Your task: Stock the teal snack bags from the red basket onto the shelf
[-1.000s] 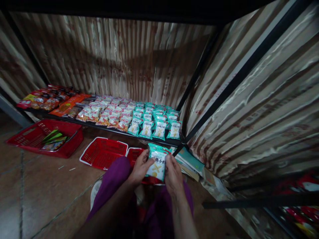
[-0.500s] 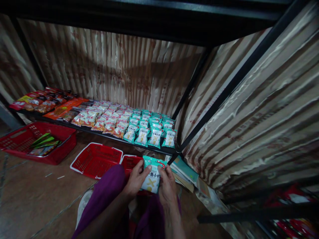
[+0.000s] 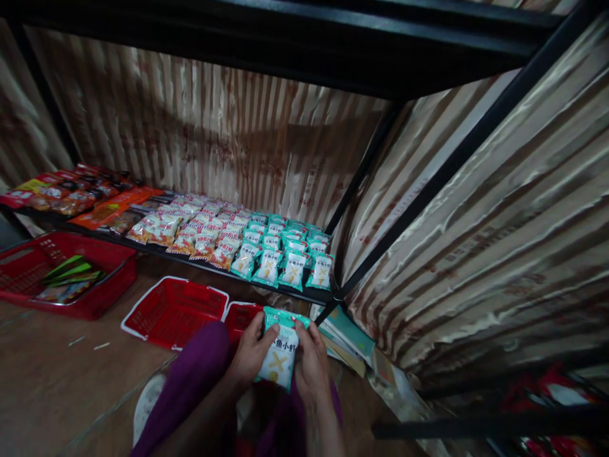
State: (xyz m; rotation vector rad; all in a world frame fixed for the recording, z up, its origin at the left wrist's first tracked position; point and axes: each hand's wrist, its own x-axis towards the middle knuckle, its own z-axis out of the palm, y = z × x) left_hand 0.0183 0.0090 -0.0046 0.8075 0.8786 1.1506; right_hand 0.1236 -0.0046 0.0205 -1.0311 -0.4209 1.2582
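Between my two hands is a teal and white snack bag (image 3: 280, 355), its printed front turned up toward me. My left hand (image 3: 250, 352) grips the bag's left edge, thumb on the front. On the opposite edge my right hand (image 3: 311, 355) pinches it the same way, near the top corner. Several matching teal snack bags (image 3: 294, 266) lie in rows at the right end of the low black shelf, just beyond my hands. Left of them are rows of white and orange snack bags (image 3: 204, 241).
A red basket (image 3: 183, 311) with white rim sits on the floor, another red basket (image 3: 242, 314) partly behind my hands. Farther left, a larger red basket (image 3: 102, 289) holds green packets. Flattened cardboard (image 3: 352, 333) lies under the shelf's right corner. A black bar (image 3: 476, 424) juts in at lower right.
The view has shifted slightly, so the shelf sits a little farther left. Both hands still hold the bag, which now tilts slightly and appears a bit lower and to the left.
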